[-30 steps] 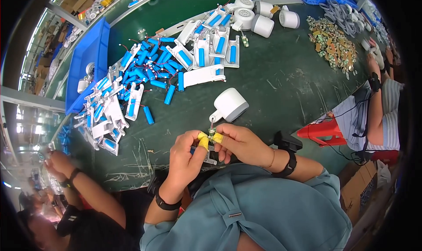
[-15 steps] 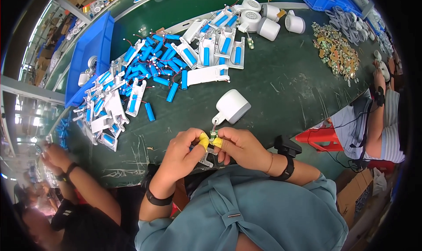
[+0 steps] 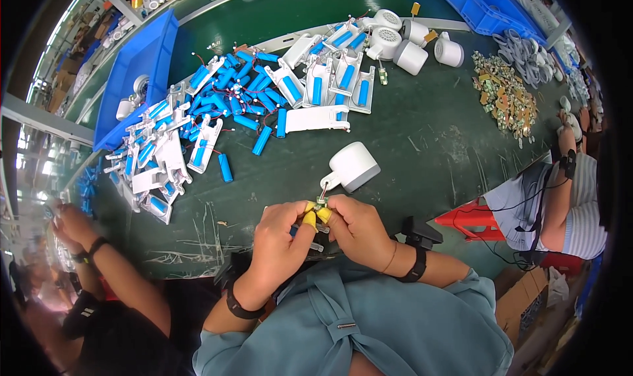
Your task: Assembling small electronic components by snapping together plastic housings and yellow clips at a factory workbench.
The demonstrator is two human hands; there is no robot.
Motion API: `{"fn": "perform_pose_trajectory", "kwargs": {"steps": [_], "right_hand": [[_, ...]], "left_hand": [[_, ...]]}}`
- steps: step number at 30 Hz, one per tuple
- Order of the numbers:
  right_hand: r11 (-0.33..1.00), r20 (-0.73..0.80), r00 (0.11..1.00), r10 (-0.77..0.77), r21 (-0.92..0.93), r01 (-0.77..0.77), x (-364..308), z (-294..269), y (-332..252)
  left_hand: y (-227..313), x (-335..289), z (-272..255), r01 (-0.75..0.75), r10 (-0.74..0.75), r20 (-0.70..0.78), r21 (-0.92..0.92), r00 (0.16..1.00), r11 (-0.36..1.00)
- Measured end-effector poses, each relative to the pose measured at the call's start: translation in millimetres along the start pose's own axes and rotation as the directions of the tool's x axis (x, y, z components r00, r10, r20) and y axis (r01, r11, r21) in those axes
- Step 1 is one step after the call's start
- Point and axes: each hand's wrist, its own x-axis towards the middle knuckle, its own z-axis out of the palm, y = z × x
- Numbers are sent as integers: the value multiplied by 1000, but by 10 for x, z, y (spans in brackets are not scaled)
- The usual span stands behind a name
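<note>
Near the table's front edge, my left hand [image 3: 283, 230] and my right hand [image 3: 359, 226] meet in a pinch, yellow covers on their fingertips. Between them is a small green circuit board [image 3: 321, 203], partly hidden by the fingers. Thin wires run from it to a white fan head [image 3: 354, 166] with a grey rim, lying on its side just beyond my hands. Below the fingers shows part of a clear or white plastic piece [image 3: 316, 247], with a bit of blue beside it; my hands cover most of it.
Blue cylindrical batteries [image 3: 262, 141] and white handle shells [image 3: 316, 117] are heaped at left and centre. More fan heads [image 3: 410, 57] stand beyond. A circuit board pile [image 3: 506, 99] lies right. Blue crates [image 3: 135, 79] flank the table. Co-workers sit left and right; a red stool [image 3: 465, 219] is at right.
My hands stay together at the circuit board, with the fingers slightly shifted and the left thumb pointing more upward. The view has shifted a little.
</note>
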Motion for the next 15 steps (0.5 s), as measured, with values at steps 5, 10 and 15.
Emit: {"fn": "perform_pose_trajectory", "kwargs": {"steps": [5,10,15], "right_hand": [[980,-59,990,-132,-160,121,0,43,53],[950,-95,969,-230,-238,202,9,55,79],[967,-45,986,-159,-207,147,-26,38,57]], "left_hand": [[54,-52,84,-77,81,-76,54,994,996],[59,-73,155,-151,168,-133,130,977,980],[50,-28,132,-261,279,-76,189,957,947]]}}
